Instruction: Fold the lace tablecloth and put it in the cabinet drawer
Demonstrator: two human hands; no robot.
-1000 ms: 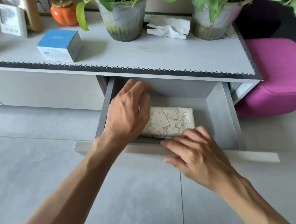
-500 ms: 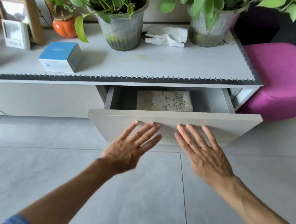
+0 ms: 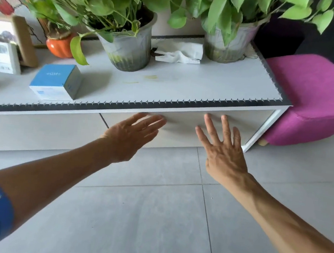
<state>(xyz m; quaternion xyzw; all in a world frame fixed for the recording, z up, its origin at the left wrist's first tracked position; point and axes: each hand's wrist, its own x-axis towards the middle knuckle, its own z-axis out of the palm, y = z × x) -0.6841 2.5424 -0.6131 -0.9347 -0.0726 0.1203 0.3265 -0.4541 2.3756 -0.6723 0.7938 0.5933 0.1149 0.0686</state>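
Note:
The cabinet drawer (image 3: 251,122) sits flush in the low white cabinet (image 3: 38,129), its pale front panel closed. The lace tablecloth is hidden from view. My left hand (image 3: 128,136) is flat with straight fingers, the fingertips at the top left of the drawer front. My right hand (image 3: 223,148) is spread wide, fingers straight, with the fingertips against the drawer front near its upper edge. Neither hand holds anything.
On the cabinet top stand two potted plants (image 3: 127,46) (image 3: 228,44), a crumpled white tissue (image 3: 180,52), a blue and white box (image 3: 56,81), an orange pot (image 3: 60,47) and a small white display (image 3: 2,57). A magenta stool (image 3: 317,97) stands to the right. Grey floor tiles (image 3: 142,216) lie below.
The drawer, open with the folded lace cloth inside a second ago, has been pushed fully shut by both flat hands. The cloth is no longer visible.

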